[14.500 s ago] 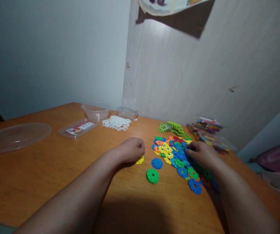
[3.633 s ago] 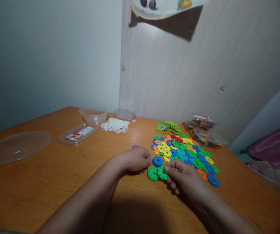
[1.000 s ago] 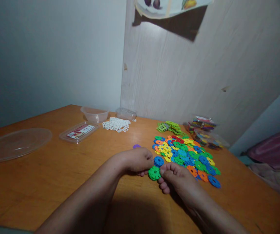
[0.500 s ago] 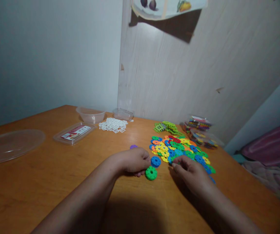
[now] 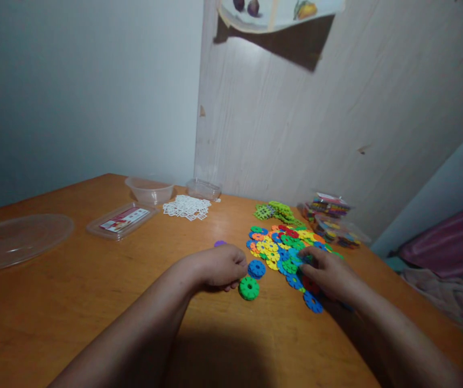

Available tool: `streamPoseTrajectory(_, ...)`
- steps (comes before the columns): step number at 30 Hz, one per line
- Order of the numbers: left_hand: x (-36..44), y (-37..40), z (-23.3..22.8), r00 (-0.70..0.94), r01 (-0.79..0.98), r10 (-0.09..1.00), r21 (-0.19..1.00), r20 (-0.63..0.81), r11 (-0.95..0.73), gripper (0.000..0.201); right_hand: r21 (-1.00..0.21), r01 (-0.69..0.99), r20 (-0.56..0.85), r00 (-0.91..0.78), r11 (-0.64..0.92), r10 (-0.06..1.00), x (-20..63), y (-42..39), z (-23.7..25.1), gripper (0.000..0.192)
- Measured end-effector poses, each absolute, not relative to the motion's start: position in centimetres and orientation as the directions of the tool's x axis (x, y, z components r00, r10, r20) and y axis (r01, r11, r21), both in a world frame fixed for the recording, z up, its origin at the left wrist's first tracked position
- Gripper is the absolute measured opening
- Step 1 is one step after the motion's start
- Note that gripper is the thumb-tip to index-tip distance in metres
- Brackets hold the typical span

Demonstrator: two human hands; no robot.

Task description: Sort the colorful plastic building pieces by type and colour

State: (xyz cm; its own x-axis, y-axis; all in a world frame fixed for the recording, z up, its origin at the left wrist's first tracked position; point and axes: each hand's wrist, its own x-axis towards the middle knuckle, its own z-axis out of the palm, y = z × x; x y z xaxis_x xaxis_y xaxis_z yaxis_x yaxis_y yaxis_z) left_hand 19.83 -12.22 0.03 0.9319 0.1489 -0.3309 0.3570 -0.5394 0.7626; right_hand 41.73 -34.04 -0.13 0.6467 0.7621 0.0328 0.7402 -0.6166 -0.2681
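Note:
My left hand (image 5: 225, 267) rests on the table with its fingers curled closed; what they hold, if anything, is hidden. Just right of it lie a stack of blue notched discs (image 5: 257, 268) and a stack of green notched discs (image 5: 250, 288). A purple disc (image 5: 220, 244) peeks out behind the wrist. Over the right part of a mixed heap of colored notched discs (image 5: 269, 248), my right hand (image 5: 328, 272) has its thumb and fingers apart, touching discs. A blue disc (image 5: 313, 302) lies at the heap's near edge, below that hand.
Behind the heap lie lime-green lattice pieces (image 5: 280, 211). Filled clear boxes (image 5: 330, 205) stand at the back right. White lattice pieces (image 5: 187, 207), a clear bowl (image 5: 149, 189), a labelled container (image 5: 122, 221) and a large round clear lid (image 5: 21, 242) occupy the left side.
My right hand has moved right over the heap and its fingers have parted. Blue discs at the heap's near edge have shifted and spread toward me. The left hand has barely moved.

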Motion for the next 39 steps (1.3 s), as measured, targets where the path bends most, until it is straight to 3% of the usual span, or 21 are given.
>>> streamPoseTrajectory(13, 19.8, -12.3, 0.1, 0.924, 0.376, 0.157, 0.761, -0.348, -0.529, 0.018, -0.065, 0.875, 0.111, 0.485, -0.48, 0.868, 39.6, -33.2, -0.7, 0.026)
streamPoseTrajectory(22, 19.7, -12.5, 0.5, 0.922, 0.381, 0.153, 0.76, -0.357, -0.527, 0.018, 0.056, 0.893, 0.155, 0.435, -0.447, 0.887, 39.3, -33.6, -1.0, 0.03)
streamPoseTrajectory(35, 19.6, -12.5, 0.5, 0.934, 0.347, 0.146, 0.738, -0.325, -0.578, 0.021, 0.093, 0.87, 0.164, 0.466, -0.484, 0.869, 39.6, -33.8, -1.0, 0.03)
streamPoseTrajectory(39, 19.6, -12.4, 0.4, 0.937, 0.343, 0.146, 0.747, -0.319, -0.57, 0.022, 0.083, 0.862, 0.274, 0.463, -0.5, 0.843, 40.0, -34.0, -1.0, 0.032)
